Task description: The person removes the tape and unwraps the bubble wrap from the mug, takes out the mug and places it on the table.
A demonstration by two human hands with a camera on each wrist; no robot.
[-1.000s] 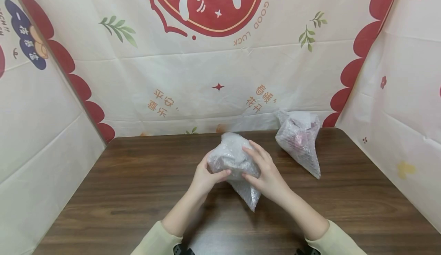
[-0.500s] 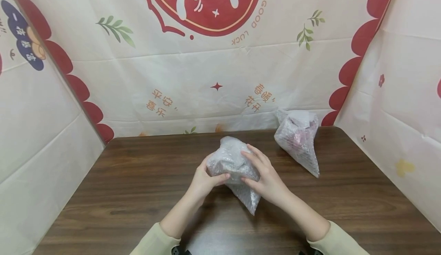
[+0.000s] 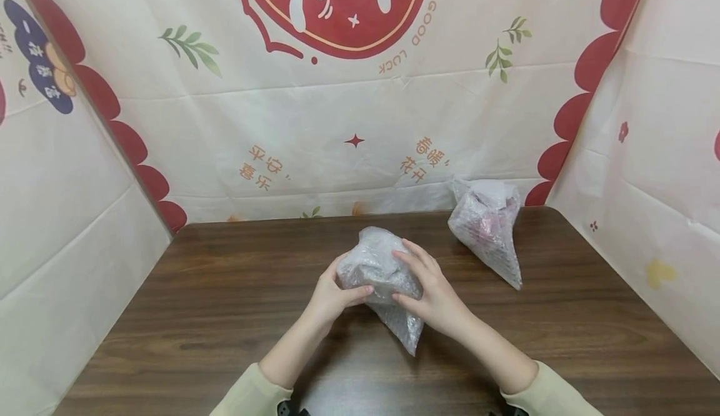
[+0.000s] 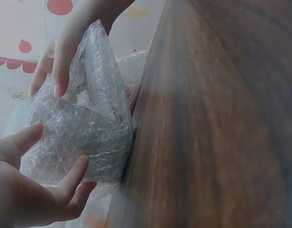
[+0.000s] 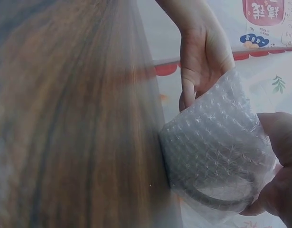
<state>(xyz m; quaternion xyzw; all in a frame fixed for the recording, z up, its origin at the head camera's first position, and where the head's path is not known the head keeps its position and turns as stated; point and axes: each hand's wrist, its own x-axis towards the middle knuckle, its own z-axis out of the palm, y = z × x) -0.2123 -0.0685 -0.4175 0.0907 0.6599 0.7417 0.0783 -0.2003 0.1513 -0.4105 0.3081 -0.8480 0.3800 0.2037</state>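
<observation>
Spanning rear: printed cloth [image 3: 315,113]. Before it: brown table [image 3: 225,297]. At table's middle: bubble-wrapped bundle [image 3: 378,273], long axis slanting nearward and rightward, contact with table unclear. Well apart, far right: second bundle [image 3: 488,232]. Left hand [image 3: 333,294], right hand [image 3: 434,288]: fingers spread wide, curved round first bundle from opposite sides; neither clearly nearer. Smallest: pointed tail [image 3: 406,330], toward person.

We see a dark brown wood-grain table [image 3: 225,303], glossy at its near middle, its far right corner rounded. On it, near the middle, we find a bubble-wrapped bundle [image 3: 379,266]; at the far right lies a second wrapped parcel [image 3: 488,225], pink showing through.
</observation>
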